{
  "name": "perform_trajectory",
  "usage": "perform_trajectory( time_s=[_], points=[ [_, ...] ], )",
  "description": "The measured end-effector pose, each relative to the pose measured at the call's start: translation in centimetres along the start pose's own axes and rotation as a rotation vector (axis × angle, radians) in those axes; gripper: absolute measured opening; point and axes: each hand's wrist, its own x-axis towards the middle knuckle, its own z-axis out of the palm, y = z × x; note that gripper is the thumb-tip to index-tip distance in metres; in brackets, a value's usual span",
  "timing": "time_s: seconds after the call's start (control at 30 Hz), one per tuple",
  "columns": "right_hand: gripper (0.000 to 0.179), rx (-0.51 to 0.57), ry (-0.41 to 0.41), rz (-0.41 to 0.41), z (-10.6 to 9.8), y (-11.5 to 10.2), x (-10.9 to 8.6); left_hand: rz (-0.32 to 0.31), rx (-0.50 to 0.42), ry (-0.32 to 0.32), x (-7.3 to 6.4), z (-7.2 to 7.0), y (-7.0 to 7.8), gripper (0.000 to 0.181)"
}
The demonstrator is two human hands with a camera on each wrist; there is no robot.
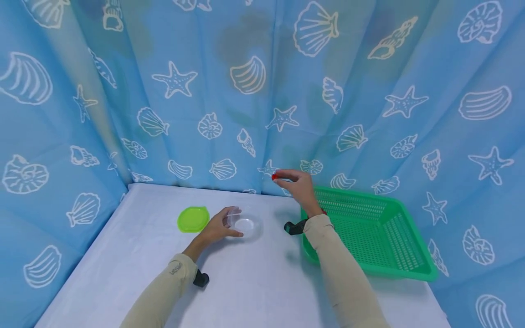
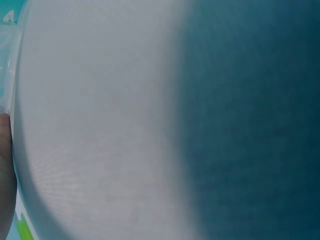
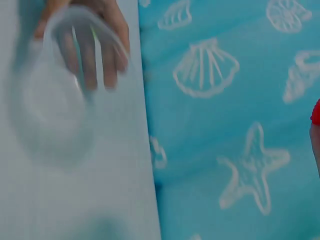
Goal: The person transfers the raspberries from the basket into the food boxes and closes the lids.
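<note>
My left hand (image 1: 218, 226) grips the side of a clear round plastic bowl (image 1: 245, 224) on the table, thumb on the near side and fingers on the far side. The right wrist view shows several of those fingers through the bowl's wall (image 3: 60, 95). Raised above the table near the curtain, my right hand (image 1: 301, 187) pinches a small red thing (image 1: 274, 176) between thumb and fingertips. Its surface looks bumpy in the right wrist view (image 3: 316, 114); its kind cannot be made out. Only a strip of the left hand (image 2: 6, 175) shows in the left wrist view.
A lime-green lid (image 1: 193, 219) lies flat left of the bowl. At the right, a green plastic basket (image 1: 414, 273) stands under and beside the right forearm. A white cloth (image 1: 123, 255) covers the table, and a blue shell-patterned curtain (image 1: 205, 91) hangs behind it.
</note>
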Motion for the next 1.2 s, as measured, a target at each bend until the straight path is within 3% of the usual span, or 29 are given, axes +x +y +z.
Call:
perform_trajectory(
  time_s=[0.17, 0.3, 0.6, 1.0, 1.2],
  points=[
    [0.034, 0.031, 0.018, -0.041, 3.7, 0.4, -0.4, -0.013, 0.002, -0.004, -0.1, -0.1, 0.0, 0.087],
    [0.031, 0.018, 0.045, -0.027, 6.3, 1.1, -0.9, -0.022, 0.018, 0.011, 0.0, -0.2, 0.0, 0.087],
    [0.025, 0.039, 0.078, -0.019, 10.6, 3.2, -3.7, -0.021, 0.025, 0.022, 0.6, 0.0, -0.3, 0.088],
    [0.028, 0.113, 0.184, -0.107, 13.2, 4.6, -6.5, 0.001, 0.004, 0.011, 0.1, 0.1, -0.1, 0.084],
    [0.025, 0.067, 0.176, -0.162, 13.5, 2.6, -8.0, 0.041, -0.011, -0.015, 0.0, -0.2, -0.5, 0.084]
  ],
)
